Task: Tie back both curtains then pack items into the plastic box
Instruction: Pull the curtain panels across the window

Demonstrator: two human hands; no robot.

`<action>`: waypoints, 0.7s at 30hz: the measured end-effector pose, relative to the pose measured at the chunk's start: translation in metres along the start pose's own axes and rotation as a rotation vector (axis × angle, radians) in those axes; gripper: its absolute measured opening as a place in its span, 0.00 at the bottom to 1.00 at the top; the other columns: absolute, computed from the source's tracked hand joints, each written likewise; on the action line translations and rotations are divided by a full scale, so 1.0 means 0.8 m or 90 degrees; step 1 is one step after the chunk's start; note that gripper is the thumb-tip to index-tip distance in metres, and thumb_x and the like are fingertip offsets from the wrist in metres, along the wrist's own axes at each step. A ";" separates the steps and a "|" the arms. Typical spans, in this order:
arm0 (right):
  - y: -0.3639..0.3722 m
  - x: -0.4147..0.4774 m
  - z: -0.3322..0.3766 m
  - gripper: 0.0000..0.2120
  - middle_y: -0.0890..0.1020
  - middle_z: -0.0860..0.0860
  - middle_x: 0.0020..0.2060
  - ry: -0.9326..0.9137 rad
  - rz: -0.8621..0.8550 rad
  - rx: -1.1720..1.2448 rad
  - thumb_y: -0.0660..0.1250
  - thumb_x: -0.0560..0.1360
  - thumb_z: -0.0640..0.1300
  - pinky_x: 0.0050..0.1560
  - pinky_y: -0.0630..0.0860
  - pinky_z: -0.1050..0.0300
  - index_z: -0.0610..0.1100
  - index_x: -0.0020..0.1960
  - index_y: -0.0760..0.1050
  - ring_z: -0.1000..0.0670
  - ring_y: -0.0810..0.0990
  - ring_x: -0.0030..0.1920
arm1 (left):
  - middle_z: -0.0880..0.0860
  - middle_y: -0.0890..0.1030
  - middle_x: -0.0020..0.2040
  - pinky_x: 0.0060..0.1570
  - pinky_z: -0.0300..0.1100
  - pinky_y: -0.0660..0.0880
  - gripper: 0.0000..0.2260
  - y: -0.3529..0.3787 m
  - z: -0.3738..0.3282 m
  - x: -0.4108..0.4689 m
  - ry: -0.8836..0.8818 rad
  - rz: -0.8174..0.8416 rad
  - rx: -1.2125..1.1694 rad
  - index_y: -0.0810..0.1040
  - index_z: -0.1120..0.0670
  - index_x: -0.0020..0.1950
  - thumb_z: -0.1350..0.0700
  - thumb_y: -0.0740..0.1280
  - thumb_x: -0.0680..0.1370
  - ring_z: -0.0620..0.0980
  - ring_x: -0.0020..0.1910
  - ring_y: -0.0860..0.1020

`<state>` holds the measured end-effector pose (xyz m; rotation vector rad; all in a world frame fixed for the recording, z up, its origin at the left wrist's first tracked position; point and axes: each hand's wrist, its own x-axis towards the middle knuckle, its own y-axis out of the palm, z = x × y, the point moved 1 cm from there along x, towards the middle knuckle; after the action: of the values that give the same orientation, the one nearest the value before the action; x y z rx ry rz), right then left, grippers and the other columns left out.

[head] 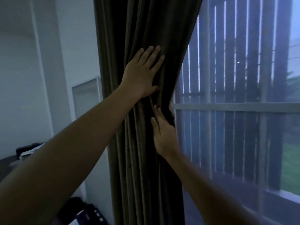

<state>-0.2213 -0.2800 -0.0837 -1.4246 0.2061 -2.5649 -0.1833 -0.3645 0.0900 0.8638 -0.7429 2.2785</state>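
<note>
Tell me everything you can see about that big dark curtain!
The curtain is dark, brownish cloth that looks thick and soft, hanging in long up-and-down folds. It is bunched together at the left side of the window, narrowest about halfway down. The left hand presses flat on its front with straight fingers. Just below, the right hand seems to grip the bunched edge by the window, some fingers hidden behind the cloth. No tie-back shows around it.
</note>
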 end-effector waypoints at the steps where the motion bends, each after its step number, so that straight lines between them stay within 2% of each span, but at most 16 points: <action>1: 0.010 0.006 -0.006 0.21 0.62 0.59 0.74 0.001 0.010 -0.006 0.52 0.84 0.48 0.71 0.55 0.68 0.50 0.76 0.59 0.64 0.57 0.73 | 0.57 0.38 0.78 0.75 0.50 0.39 0.41 0.011 0.005 -0.002 -0.003 0.011 0.004 0.38 0.53 0.77 0.34 0.56 0.76 0.54 0.77 0.40; 4: 0.042 0.021 -0.022 0.21 0.62 0.54 0.75 -0.010 0.025 -0.019 0.52 0.84 0.48 0.75 0.54 0.60 0.49 0.76 0.59 0.59 0.55 0.75 | 0.56 0.37 0.78 0.75 0.50 0.38 0.43 0.045 0.022 -0.007 -0.013 0.028 0.013 0.37 0.53 0.77 0.33 0.56 0.75 0.54 0.77 0.39; 11: 0.119 0.063 -0.042 0.22 0.58 0.54 0.76 -0.007 0.089 -0.011 0.50 0.84 0.48 0.71 0.48 0.72 0.48 0.78 0.53 0.64 0.52 0.73 | 0.57 0.36 0.77 0.73 0.50 0.36 0.46 0.116 0.064 -0.009 -0.033 0.068 0.038 0.35 0.53 0.77 0.33 0.60 0.73 0.54 0.77 0.39; 16: 0.169 0.086 -0.071 0.22 0.57 0.58 0.76 0.036 0.120 -0.015 0.49 0.84 0.52 0.73 0.52 0.65 0.52 0.77 0.53 0.61 0.55 0.74 | 0.56 0.35 0.77 0.73 0.50 0.36 0.45 0.178 0.091 -0.019 -0.064 0.113 0.044 0.33 0.53 0.76 0.36 0.60 0.75 0.54 0.76 0.37; 21: 0.211 0.107 -0.091 0.22 0.55 0.58 0.77 0.103 0.165 0.013 0.48 0.83 0.56 0.69 0.52 0.64 0.58 0.77 0.52 0.56 0.58 0.75 | 0.57 0.34 0.77 0.73 0.50 0.36 0.44 0.232 0.107 -0.028 -0.089 0.139 0.046 0.33 0.53 0.76 0.37 0.59 0.76 0.53 0.76 0.37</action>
<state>-0.3092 -0.4626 -0.0880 -1.1026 0.3624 -2.4580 -0.2628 -0.5535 0.0748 1.0287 -0.8573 2.4685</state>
